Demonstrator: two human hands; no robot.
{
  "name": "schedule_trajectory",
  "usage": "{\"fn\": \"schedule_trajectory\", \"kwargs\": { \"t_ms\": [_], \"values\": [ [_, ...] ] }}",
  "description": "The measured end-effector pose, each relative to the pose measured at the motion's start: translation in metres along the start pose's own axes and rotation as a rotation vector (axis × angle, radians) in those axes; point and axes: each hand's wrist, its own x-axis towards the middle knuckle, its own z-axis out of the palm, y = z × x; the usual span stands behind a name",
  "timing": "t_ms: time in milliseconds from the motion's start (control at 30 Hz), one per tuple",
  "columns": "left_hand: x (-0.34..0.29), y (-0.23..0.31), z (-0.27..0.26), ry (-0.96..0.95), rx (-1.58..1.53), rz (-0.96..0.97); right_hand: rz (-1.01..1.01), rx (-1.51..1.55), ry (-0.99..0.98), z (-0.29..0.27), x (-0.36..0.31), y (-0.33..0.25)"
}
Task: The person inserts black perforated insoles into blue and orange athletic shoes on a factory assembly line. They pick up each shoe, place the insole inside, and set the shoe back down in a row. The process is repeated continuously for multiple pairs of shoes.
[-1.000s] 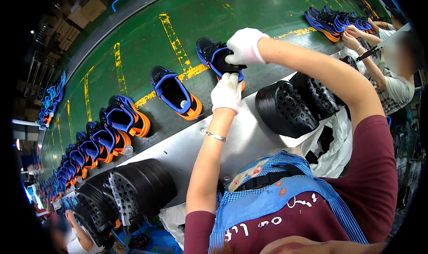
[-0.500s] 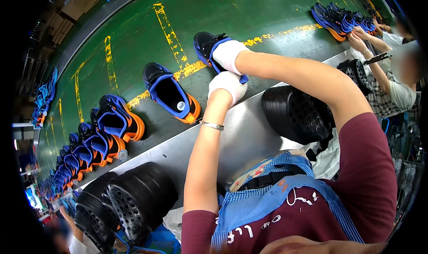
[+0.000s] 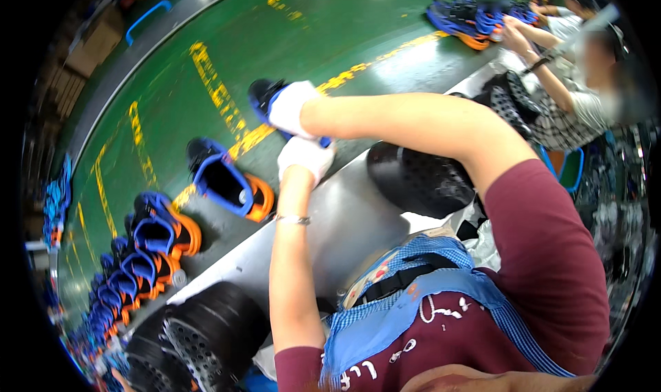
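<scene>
Both my hands wear white gloves and meet at a black sneaker (image 3: pixel 261 94) with blue lining, above the green work surface (image 3: pixel 330 61). My right hand (image 3: pixel 292 110) is wrapped over the sneaker's opening and upper, its fingers mostly hidden. Curled at the heel end is my left hand (image 3: pixel 306 159), with a bit of blue lining showing between the gloves. A second sneaker (image 3: pixel 219 175), black and blue with an orange heel, stands just left of my hands. Farther left runs a row of similar sneakers (image 3: pixel 141 265).
Along my side runs a metal ledge (image 3: pixel 344 206). Large black, rounded, hole-covered pieces (image 3: pixel 420 178) sit to the right, with more (image 3: pixel 213 337) at lower left. At upper right, a co-worker's hands (image 3: pixel 516 37) are beside further sneakers (image 3: pixel 468 20).
The whole view has shifted, so the surface, shoes and my hands all appear farther left and lower. Both hands stay at the same sneaker.
</scene>
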Motion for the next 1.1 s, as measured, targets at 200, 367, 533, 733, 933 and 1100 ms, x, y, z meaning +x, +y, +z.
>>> {"fn": "schedule_trajectory", "kwargs": {
  "t_ms": [200, 367, 533, 733, 933, 1100],
  "values": [
    [-0.006, -0.009, 0.026, 0.149, -0.095, -0.078, -0.073, 0.028, -0.182, -0.079, -0.057, 0.001],
    [-0.018, 0.001, 0.029, 0.289, -0.036, -0.040, -0.102, -0.018, -0.212, -0.152, -0.137, 0.010],
    [-0.036, -0.009, 0.004, 0.277, 0.063, -0.086, -0.065, -0.044, 0.080, -0.184, -0.240, 0.040],
    [-0.055, -0.050, 0.000, 0.434, 0.067, -0.323, 0.326, 0.108, 0.294, -0.159, -0.368, 0.099],
    [-0.091, -0.042, 0.029, 0.731, 0.046, -0.063, 0.604, 0.298, 0.270, -0.093, -0.459, 0.119],
    [-0.123, -0.017, 0.079, 0.871, 0.108, 0.032, 0.718, 0.370, 0.115, -0.029, -0.490, 0.123]
  ]
}}
